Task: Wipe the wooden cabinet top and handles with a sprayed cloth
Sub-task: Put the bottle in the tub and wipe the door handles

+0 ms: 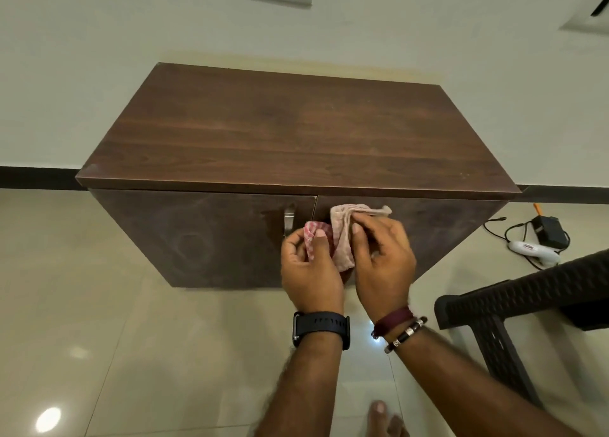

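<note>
A low dark wooden cabinet stands against the wall, its top [296, 130] bare. Both my hands hold a pink and red checked cloth [342, 232] in front of the two doors, at the seam between them. My left hand [309, 265] pinches the cloth's red checked end. My right hand [382, 258] grips the paler bunched part, pressed over where the right door's handle sits; that handle is hidden. The left door's metal handle [288, 220] shows just left of my left hand.
A black woven plastic chair [514, 308] stands at the right, close to my right arm. A white glue gun [534, 250] and a black adapter [548, 229] with cables lie on the tiled floor right of the cabinet. My bare foot [385, 418] is at the bottom.
</note>
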